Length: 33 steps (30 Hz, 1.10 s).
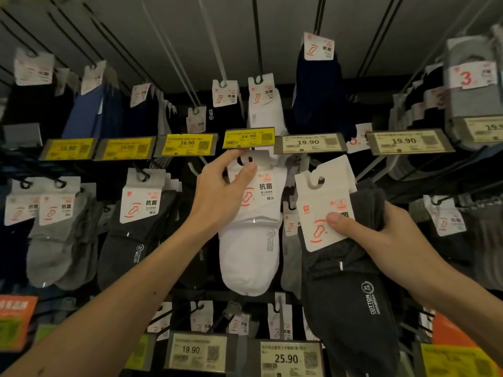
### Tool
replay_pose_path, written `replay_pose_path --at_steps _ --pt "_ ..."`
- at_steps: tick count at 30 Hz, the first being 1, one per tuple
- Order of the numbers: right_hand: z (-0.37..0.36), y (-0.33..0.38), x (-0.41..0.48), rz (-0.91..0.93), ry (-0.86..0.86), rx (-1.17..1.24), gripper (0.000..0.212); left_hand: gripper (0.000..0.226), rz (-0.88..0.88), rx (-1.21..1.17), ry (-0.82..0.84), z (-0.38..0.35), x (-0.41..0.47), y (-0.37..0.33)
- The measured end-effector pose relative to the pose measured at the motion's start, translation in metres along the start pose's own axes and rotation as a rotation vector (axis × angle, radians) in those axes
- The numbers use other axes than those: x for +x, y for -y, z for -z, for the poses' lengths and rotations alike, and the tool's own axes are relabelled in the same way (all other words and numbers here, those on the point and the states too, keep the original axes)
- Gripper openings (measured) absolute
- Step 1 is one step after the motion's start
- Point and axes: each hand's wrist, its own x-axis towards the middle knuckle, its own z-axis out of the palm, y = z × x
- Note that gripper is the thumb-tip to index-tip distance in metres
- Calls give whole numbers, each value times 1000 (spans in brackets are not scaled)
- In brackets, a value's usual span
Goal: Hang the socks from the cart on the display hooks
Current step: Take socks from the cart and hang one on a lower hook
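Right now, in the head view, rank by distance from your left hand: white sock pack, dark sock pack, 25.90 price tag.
1. white sock pack, pinched by the left hand.
2. dark sock pack, to the right, held in the right hand.
3. 25.90 price tag, low on the rack.

Reads 16.90 on the yellow tags [248,136], 19.90 on the two pale tags [308,142] to their right. Lower down, reads 19.90 on the left tag [190,349] and 25.90 on the right tag [285,358]. Says COTTON on the dark sock [373,303] and the white sock [269,244], 抗菌 on the white sock's header card [265,186], and a red 3 on the top-right card [466,78].
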Motion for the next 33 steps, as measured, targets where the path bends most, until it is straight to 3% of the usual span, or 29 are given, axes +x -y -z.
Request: replay_pose_path --at_steps 5,10,19,23,25,30,31,33 --pt "-2 -4 3 -10 23 21 27 28 121 -58 19 -4 7 10" --pt "-4 -12 6 -48 32 82 25 43 98 38 38 -10 1 26" --pt "-15 -20 4 -103 12 121 29 48 130 259 138 -6 -2 34" --pt "-24 -21 -3 -102 0 127 26 34 -7 501 35 3 -35 26" --pt "-28 -22 -11 -86 -21 158 24 22 -16 398 22 5 -65 17" --pt "-53 -26 -29 9 -73 213 9 49 466 -176 269 -1 -115 -14" --pt "-57 -27 -29 16 -37 191 14 50 494 -222 274 -1 -117 -16" --pt "-66 -26 -33 -60 34 162 50 50 478 -225 249 2 -117 -21"
